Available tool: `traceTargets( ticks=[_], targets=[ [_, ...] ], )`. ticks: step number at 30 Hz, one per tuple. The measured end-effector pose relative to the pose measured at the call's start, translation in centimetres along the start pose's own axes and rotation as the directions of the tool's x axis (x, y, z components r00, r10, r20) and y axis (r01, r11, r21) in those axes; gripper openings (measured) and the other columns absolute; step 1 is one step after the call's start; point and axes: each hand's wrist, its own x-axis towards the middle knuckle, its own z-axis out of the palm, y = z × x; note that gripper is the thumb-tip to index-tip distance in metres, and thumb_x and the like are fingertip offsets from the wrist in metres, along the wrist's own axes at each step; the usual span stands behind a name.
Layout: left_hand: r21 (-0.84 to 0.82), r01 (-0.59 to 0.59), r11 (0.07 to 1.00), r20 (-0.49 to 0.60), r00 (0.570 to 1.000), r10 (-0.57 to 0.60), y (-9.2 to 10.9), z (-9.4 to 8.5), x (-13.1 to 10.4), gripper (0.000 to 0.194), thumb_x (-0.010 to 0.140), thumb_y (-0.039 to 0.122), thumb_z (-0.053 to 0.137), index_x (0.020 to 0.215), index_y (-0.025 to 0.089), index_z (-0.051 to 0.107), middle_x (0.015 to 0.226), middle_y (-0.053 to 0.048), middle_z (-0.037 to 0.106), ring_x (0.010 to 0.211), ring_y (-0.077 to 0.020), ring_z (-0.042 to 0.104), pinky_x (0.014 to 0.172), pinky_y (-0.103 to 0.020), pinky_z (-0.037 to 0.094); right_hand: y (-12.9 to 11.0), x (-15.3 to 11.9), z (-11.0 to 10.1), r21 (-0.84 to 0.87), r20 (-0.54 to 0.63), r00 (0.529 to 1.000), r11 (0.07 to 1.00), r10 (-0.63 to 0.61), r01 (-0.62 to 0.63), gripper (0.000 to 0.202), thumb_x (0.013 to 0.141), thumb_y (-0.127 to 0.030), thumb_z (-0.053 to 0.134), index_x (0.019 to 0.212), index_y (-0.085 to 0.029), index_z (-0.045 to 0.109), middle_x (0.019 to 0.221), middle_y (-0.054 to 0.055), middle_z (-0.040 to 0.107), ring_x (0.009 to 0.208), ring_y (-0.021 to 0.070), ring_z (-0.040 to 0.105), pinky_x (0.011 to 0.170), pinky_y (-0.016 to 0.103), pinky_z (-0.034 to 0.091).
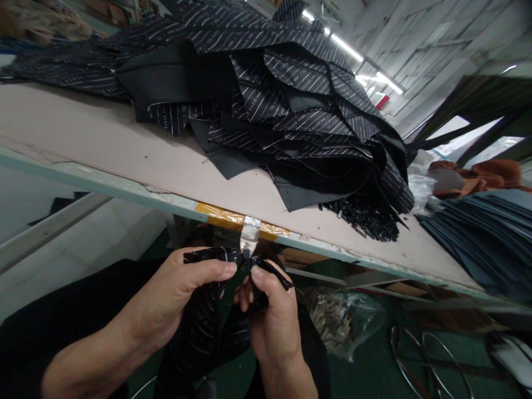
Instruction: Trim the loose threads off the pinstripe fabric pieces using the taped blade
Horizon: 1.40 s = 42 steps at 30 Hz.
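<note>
My left hand point(183, 282) pinches an edge of a black fabric piece point(199, 327) with printed white stripes and lettering. On the other side, my right hand point(274, 299) grips the same dark cloth between thumb and fingers. Between my thumbs, a small black part point(246, 254) touches the tip of a metal bracket point(250, 233) that juts from the table edge. Yellow tape point(220, 216) binds this bracket to the edge. The rest of the cloth hangs down over my lap.
Striped black fabric pieces point(266, 83) lie heaped on the table point(103, 138). Small black parts point(374, 221) are piled beside them. Dark blue sheets point(486, 238) are stacked at right. Below stands a clear plastic bag point(344, 321), near a metal tube frame point(432, 366).
</note>
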Motion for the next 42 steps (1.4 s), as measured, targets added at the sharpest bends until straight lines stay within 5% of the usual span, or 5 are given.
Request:
traceTargets(
  ticks=[12,31,42],
  targets=[
    [-0.024,-0.018,1.0,0.052,0.998,0.019,0.3,0.2,0.3,0.013,0.069,0.028,0.082,0.062,0.017,0.082,0.061,-0.003,0.078,0.056,-0.0155,0.068,0.055,-0.02,0.052,-0.2,0.2,0.4,0.002,-0.013,1.0,1.0,-0.007,0.007,0.032,0.071,-0.036,0.077,0.056,-0.02,0.054,0.05,-0.003,0.05,0.048,0.0115,0.045,0.046,0.024,0.037],
    [-0.037,-0.011,0.999,-0.094,0.996,0.008,0.1,0.7,0.2,0.017,0.064,0.029,0.088,0.065,0.014,0.079,0.061,-0.005,0.076,0.054,-0.0157,0.067,0.057,-0.021,0.055,-1.0,0.2,1.2,-0.017,-0.097,0.995,1.0,-0.021,0.019,0.029,0.065,-0.034,0.078,0.058,-0.02,0.054,0.049,-0.004,0.053,0.048,0.011,0.047,0.052,0.023,0.041],
    [-0.012,-0.059,0.998,-0.086,0.995,0.058,-0.7,0.1,0.1,0.016,0.075,0.028,0.086,0.068,0.015,0.078,0.066,-0.002,0.077,0.062,-0.0146,0.069,0.063,-0.019,0.057,-0.6,0.1,0.8,-0.01,-0.068,0.997,0.999,-0.042,0.041,0.027,0.068,-0.031,0.076,0.056,-0.019,0.056,0.051,-0.004,0.053,0.049,0.0096,0.045,0.051,0.022,0.041]
  ],
)
